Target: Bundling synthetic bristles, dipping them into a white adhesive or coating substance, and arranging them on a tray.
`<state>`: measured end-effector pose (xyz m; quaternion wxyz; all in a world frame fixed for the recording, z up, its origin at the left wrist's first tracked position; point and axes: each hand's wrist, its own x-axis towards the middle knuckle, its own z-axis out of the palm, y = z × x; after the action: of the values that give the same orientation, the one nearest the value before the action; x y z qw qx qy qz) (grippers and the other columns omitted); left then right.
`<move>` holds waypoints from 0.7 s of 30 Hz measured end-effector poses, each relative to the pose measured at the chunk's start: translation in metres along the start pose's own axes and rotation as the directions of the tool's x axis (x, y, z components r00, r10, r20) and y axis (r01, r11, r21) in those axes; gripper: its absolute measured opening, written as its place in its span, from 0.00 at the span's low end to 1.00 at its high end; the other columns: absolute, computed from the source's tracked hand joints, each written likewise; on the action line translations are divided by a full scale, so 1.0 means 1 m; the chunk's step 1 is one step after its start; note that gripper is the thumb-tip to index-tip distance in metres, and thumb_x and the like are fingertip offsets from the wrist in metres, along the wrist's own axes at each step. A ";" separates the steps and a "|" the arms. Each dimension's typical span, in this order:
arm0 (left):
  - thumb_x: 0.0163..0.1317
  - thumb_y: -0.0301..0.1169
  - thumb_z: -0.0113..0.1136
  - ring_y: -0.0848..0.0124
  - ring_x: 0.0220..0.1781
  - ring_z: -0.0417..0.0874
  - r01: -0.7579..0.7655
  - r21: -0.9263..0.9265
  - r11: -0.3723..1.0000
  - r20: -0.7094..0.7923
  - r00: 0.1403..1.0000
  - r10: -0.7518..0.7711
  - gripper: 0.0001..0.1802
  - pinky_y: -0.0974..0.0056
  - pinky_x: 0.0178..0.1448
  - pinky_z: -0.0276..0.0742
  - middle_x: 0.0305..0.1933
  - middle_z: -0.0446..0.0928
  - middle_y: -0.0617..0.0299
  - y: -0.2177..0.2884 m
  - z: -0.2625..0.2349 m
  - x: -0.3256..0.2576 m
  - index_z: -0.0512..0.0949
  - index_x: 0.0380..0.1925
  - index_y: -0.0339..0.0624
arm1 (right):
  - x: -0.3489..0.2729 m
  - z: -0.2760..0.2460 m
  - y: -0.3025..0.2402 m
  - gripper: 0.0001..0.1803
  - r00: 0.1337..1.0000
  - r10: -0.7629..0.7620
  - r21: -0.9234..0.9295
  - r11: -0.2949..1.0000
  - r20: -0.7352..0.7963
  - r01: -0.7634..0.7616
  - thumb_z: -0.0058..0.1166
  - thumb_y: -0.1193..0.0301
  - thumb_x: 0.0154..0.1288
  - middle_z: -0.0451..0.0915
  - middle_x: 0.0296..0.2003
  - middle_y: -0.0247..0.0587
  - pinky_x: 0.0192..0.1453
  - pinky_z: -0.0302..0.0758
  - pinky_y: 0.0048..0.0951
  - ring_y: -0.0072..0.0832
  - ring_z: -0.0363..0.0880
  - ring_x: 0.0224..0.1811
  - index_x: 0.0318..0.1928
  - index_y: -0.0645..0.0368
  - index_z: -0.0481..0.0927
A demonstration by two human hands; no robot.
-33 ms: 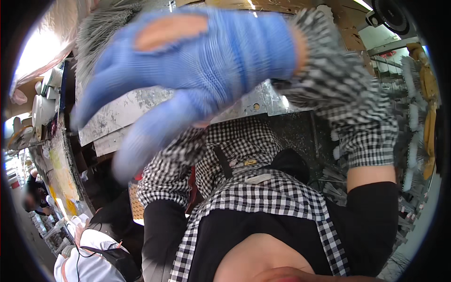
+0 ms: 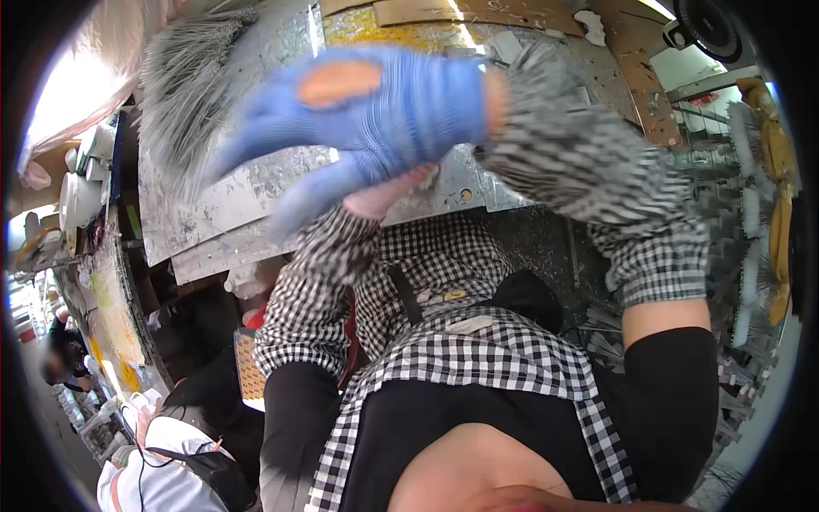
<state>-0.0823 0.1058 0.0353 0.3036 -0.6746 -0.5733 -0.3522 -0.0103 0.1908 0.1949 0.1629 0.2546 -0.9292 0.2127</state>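
Observation:
Reaching across to the left over the bench, my right hand [image 2: 358, 107] wears a blue knit glove with a round opening on its back. Its fingers are stretched, with the thumb apart, and nothing shows in them; the fingertips are blurred. They overlap the lower end of a heap of thin grey wires [image 2: 183, 90]; whether they touch it I cannot tell. Behind the right hand, my left hand [image 2: 392, 192] shows only as a pale pink patch above its checkered cuff. Its fingers are hidden. Beneath both hands is a scuffed metal-topped bench [image 2: 213, 218].
Wood boards with yellow stains [image 2: 375, 30] lie along the bench's far side. A round black device [image 2: 710, 30] hangs at upper right. Brushes with white bristles [image 2: 751, 213] line a rack on the right. White containers [image 2: 78, 200] stand left. A person [image 2: 68, 354] is at far left.
My right hand has moved to the right and away from the camera, baring more of the wires and bench. My left forearm has shifted slightly right and forward, and more of that hand shows.

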 end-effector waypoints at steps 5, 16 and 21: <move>0.78 0.42 0.45 0.71 0.64 0.76 0.213 -0.438 0.873 0.117 0.977 -0.179 0.23 0.63 0.67 0.75 0.61 0.76 0.56 -0.011 0.046 0.004 0.71 0.65 0.42 | 0.010 0.001 0.008 0.48 0.894 0.392 -0.218 0.912 0.217 -0.347 0.48 0.28 0.62 0.83 0.55 0.51 0.65 0.74 0.43 0.43 0.81 0.59 0.68 0.51 0.74; 0.62 0.28 0.69 0.77 0.47 0.84 0.430 -0.720 0.545 0.278 0.898 -0.341 0.16 0.70 0.50 0.82 0.45 0.83 0.64 0.029 -0.039 0.068 0.80 0.50 0.41 | -0.075 0.006 0.010 0.48 0.926 0.353 0.490 0.835 -0.133 -0.248 0.71 0.52 0.55 0.76 0.61 0.50 0.70 0.72 0.44 0.42 0.76 0.64 0.72 0.55 0.64; 0.59 0.17 0.70 0.74 0.36 0.83 0.494 -0.761 0.421 0.138 0.758 -0.638 0.15 0.68 0.43 0.81 0.35 0.82 0.62 0.056 -0.046 0.064 0.79 0.46 0.34 | -0.146 0.136 0.015 0.52 0.693 0.561 0.487 0.807 -0.453 -0.335 0.84 0.64 0.38 0.78 0.52 0.46 0.59 0.78 0.38 0.38 0.80 0.54 0.65 0.57 0.68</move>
<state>-0.0270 0.0953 0.1136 -0.0976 -0.4692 -0.5345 -0.6961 0.0741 0.1966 0.0133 0.3278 -0.0355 -0.8114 0.4825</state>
